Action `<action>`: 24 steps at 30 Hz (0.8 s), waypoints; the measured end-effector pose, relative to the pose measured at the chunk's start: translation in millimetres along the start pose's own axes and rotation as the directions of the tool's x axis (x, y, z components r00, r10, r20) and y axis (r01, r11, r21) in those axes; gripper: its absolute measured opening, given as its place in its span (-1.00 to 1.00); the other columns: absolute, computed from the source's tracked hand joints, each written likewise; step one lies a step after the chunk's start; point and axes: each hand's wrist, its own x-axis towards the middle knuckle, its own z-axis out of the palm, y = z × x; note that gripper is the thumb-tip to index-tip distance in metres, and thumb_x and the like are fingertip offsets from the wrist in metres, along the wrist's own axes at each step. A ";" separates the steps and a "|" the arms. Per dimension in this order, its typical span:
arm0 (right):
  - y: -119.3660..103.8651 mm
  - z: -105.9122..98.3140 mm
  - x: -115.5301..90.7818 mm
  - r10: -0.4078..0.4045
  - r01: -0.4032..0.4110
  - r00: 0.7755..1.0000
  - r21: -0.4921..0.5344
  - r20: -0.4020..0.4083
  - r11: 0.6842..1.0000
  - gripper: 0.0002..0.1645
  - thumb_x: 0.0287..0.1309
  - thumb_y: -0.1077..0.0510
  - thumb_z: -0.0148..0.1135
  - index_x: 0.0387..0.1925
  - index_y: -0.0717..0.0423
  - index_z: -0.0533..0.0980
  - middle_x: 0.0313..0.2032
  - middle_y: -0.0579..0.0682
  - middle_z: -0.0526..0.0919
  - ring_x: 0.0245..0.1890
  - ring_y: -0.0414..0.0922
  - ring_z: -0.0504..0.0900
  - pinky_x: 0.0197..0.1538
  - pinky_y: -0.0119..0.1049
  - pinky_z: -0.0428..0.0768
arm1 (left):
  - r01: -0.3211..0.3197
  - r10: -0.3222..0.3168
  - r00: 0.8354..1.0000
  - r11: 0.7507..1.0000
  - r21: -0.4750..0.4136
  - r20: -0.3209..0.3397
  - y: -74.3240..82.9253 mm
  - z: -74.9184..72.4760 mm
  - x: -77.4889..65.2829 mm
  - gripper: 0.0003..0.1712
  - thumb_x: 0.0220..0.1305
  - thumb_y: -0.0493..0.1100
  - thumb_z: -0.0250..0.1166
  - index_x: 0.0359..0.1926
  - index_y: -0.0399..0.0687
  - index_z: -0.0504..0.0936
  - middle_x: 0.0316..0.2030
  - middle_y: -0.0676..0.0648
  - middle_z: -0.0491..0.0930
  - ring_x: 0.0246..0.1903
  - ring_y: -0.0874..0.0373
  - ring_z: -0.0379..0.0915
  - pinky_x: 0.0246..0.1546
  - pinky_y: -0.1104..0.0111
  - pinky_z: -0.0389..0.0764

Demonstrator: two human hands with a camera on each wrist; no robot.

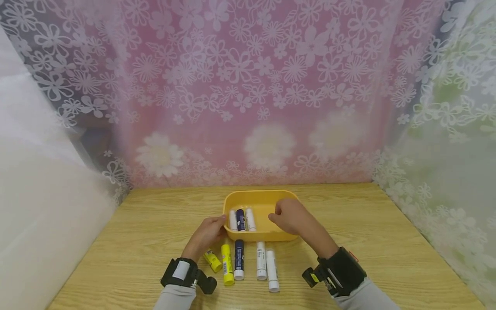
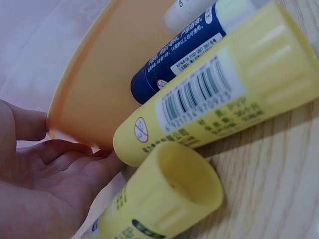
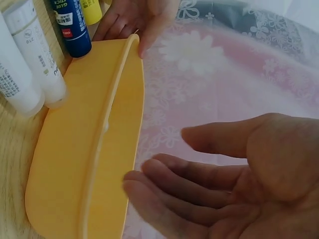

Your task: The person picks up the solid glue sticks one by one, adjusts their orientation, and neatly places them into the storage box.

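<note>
A yellow plastic tray (image 1: 267,236) stands on the table. Its left rim is pinched by my left hand (image 1: 207,232), thumb over the rim and fingers below, as the left wrist view shows. Three glue sticks lie inside at the left: a navy one (image 1: 241,219) between two white ones. My right hand (image 1: 288,215) hovers over the tray's right part; in the right wrist view its fingers (image 3: 184,191) are loosely bent and hold nothing. Just before the tray lie two yellow glue sticks (image 2: 219,84), a navy one (image 1: 239,260) and two white ones (image 1: 261,260).
The wooden table (image 1: 155,241) extends to both sides of the tray. A pink curtain with white flowers (image 1: 263,94) hangs behind it, and sheer sheets (image 1: 445,172) hang at the sides. Each wrist wears a black camera strap (image 1: 342,271).
</note>
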 end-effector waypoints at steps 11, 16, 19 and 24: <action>-4.3 23.1 -18.4 0.113 -0.112 0.985 -0.014 0.130 0.994 -0.43 0.24 0.11 0.38 -0.81 0.08 0.34 -0.85 -0.09 0.35 -0.80 -0.11 0.54 -0.63 -0.41 0.46 | -0.010 0.010 1.000 1.000 0.012 0.001 0.9 0.1 -1.1 -0.31 0.64 0.11 -0.14 0.44 -0.37 0.32 0.42 -0.32 0.36 0.42 -0.24 0.28 0.35 -0.04 0.43; 0.0 34.6 -19.2 0.162 -0.159 0.973 -0.033 0.163 0.987 -0.63 0.14 0.12 0.45 -0.59 0.17 0.45 -0.71 0.00 0.46 -0.76 -0.06 0.61 -0.69 -0.40 0.49 | -0.009 0.009 1.000 1.000 0.015 0.001 1.6 0.4 -1.8 -0.31 0.63 0.11 -0.13 0.43 -0.36 0.34 0.40 -0.32 0.38 0.41 -0.24 0.29 0.35 -0.06 0.42; 2.6 39.9 -17.8 0.188 -0.185 0.966 -0.032 0.177 0.982 -0.67 0.10 0.12 0.49 -0.47 0.20 0.49 -0.64 0.05 0.52 -0.74 -0.04 0.63 -0.67 -0.34 0.58 | -0.009 0.009 1.000 1.000 0.017 -0.003 2.5 0.5 -2.6 -0.31 0.63 0.11 -0.12 0.43 -0.37 0.34 0.40 -0.32 0.39 0.41 -0.24 0.30 0.35 -0.07 0.42; 5.4 47.9 -16.6 0.220 -0.223 0.952 -0.010 0.213 0.975 -0.68 0.11 0.15 0.49 -0.39 0.25 0.49 -0.56 0.11 0.56 -0.68 0.00 0.66 -0.58 -0.23 0.68 | -0.005 0.005 1.000 1.000 0.023 -0.006 3.3 0.4 -3.0 -0.32 0.63 0.11 -0.12 0.43 -0.36 0.34 0.39 -0.31 0.39 0.41 -0.24 0.31 0.35 -0.08 0.42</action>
